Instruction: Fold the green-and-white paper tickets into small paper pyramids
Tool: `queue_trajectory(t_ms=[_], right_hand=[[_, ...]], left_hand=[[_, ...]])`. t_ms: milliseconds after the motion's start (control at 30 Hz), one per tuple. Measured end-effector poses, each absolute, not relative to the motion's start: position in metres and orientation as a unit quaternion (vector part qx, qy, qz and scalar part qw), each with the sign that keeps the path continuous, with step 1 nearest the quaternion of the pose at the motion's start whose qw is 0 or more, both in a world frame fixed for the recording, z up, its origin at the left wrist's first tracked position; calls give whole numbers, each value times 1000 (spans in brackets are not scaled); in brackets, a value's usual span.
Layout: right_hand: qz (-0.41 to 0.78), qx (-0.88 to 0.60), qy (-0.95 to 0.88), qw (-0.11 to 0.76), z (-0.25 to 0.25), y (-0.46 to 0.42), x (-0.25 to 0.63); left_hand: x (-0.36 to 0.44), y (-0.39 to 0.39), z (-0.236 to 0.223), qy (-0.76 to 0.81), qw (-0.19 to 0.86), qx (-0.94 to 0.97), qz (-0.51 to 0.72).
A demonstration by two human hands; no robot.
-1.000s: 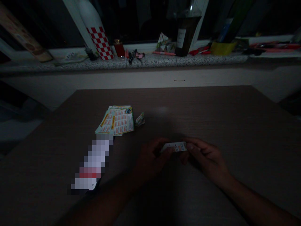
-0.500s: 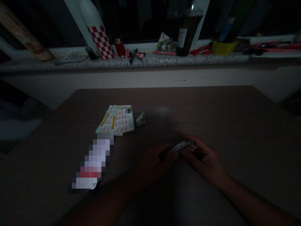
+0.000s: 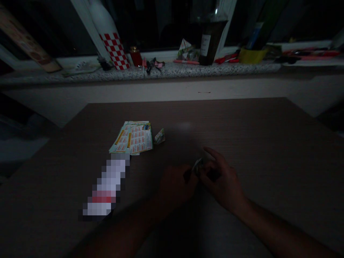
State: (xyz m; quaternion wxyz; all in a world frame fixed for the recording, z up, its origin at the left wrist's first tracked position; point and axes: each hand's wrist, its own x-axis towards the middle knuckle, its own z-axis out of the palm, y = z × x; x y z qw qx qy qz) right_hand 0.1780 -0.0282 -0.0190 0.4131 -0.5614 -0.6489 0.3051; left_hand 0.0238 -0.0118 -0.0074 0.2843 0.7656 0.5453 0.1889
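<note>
In dim light, both my hands meet over the brown table (image 3: 255, 129). My left hand (image 3: 176, 184) and my right hand (image 3: 221, 179) pinch a small folded printed paper (image 3: 197, 165) between their fingertips, and it stands nearly on edge. Further left lies a fanned stack of printed calendar cards (image 3: 133, 138). A small folded paper piece (image 3: 159, 136) sits just right of that stack.
A long blurred-out object (image 3: 106, 188) lies on the table's left part. Behind the table a granite windowsill (image 3: 161, 71) carries a red-and-white checkered bottle (image 3: 114, 48), a small red jar (image 3: 136, 56), a dark wine bottle (image 3: 208, 43), pens and clutter.
The small paper went from lying flat and wide between my hands to folded and tilted up on edge. My hands drew closer together.
</note>
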Motion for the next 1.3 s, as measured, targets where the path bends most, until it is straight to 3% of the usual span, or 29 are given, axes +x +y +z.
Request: queue_trajectory(t_ms=[400,833,1167,1300], right_hand=[[319,-558,-646,411,-19,-27,175],[319,-552,-641,428,-19,-26,173],[270,-524,-670,451,-13,-26,175],[229,-468,-742,421,-8,-28,178]], left_hand=[[21,-7,-8,537,420,681,267],[22,-6,-7,584,403,654,263],[17,2,-16,461,648,513,323],[16,5,-21,466,690,433,345]])
